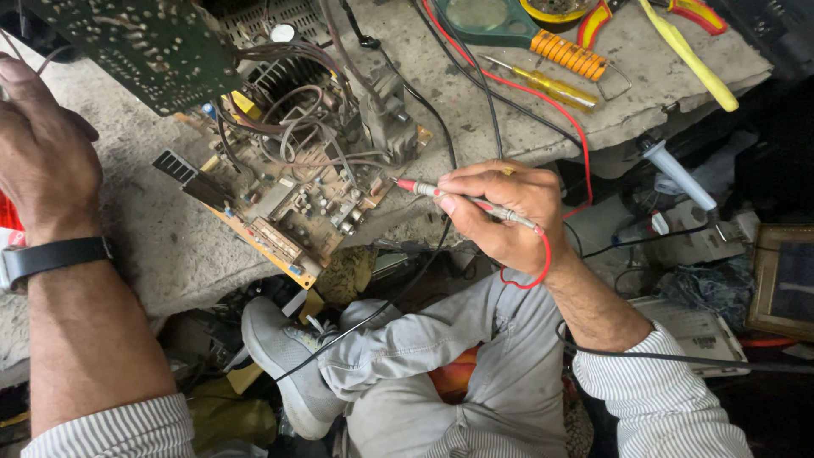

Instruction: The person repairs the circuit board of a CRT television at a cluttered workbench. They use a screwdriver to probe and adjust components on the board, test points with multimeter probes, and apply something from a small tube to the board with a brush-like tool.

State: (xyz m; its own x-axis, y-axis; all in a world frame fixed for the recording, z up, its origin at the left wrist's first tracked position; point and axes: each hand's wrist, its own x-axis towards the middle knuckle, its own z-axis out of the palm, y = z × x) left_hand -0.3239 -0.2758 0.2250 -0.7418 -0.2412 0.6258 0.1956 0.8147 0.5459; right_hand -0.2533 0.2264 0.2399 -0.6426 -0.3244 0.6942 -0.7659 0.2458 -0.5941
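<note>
We hold the red test probe point(475, 202) in our right hand point(504, 212), pinched like a pen, its long axis running left to right with the metal tip pointing left at the near right edge of the brown circuit board point(288, 199) — the board lies just left of that hand, tilted on the grey table point(161, 229), so the right hand is much the nearer one. Our left hand point(42, 153), with a black wrist band point(55, 254), is up at the far left, fingers curled around thin wires, well apart from the probe tip. A dark green board point(144, 47) hangs over the brown one. We see no packages or labels; beyond lie a yellow-handled screwdriver point(543, 83), an orange-gripped magnifier point(517, 30) and yellow pliers point(678, 38).
</note>
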